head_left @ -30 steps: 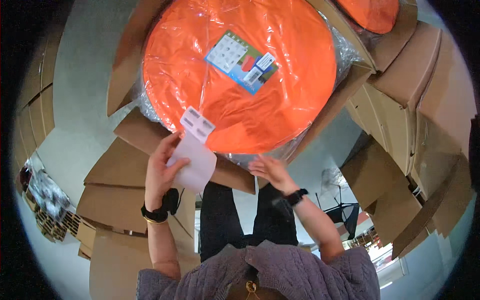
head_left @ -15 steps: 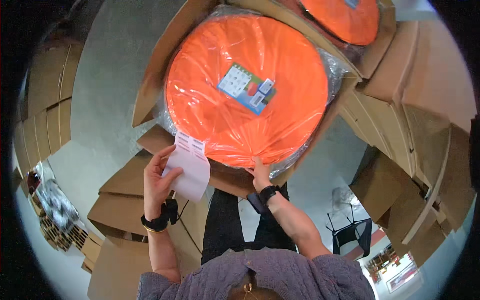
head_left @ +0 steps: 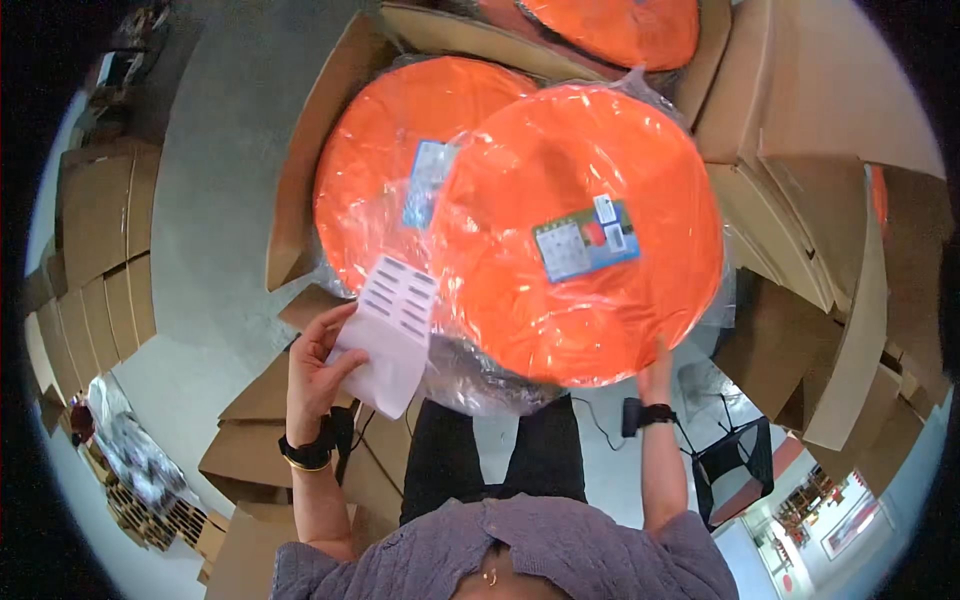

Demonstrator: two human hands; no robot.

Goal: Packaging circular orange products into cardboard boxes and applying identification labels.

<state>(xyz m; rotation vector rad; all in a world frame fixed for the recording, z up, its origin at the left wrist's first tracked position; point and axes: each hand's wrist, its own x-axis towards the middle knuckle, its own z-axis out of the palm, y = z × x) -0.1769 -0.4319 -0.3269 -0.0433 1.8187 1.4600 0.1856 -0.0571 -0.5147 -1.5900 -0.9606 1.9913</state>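
Standing in a stack at the far left are brown cardboard boxes [head_left: 105, 215]. Below them on the floor [head_left: 210, 190] lies a silvery plastic-wrapped bundle [head_left: 135, 440], with a slatted wooden pallet [head_left: 150, 515] just beside it. Nearer the person, brown cardboard flaps [head_left: 250, 450] spread out behind the left forearm.

The left hand [head_left: 322, 365] is closed in a light pinch, thumb on the front, on the left edge of a white label sheet [head_left: 395, 335]; rows of small printed labels fill its upper part, and the lower part is blank and curls slightly. Behind the sheet, an open carton [head_left: 315, 160] holds a flat round orange disc [head_left: 390, 115] in clear plastic, with a blue card [head_left: 430, 180] on it, partly covered.

Overlapping that disc on its right is a second wrapped disc [head_left: 570, 180], its face towards the camera, bearing a blue-and-green card [head_left: 587, 242] with white stickers. The right hand [head_left: 657, 372] has this one pinched at its lower right rim; some of the fingers are hidden by it.

Beyond, at the top, another orange disc [head_left: 630, 30] sits in a neighbouring carton. Large brown cartons [head_left: 830, 95] crowd the right side, and a black-framed object [head_left: 735, 470] stands on the floor below.
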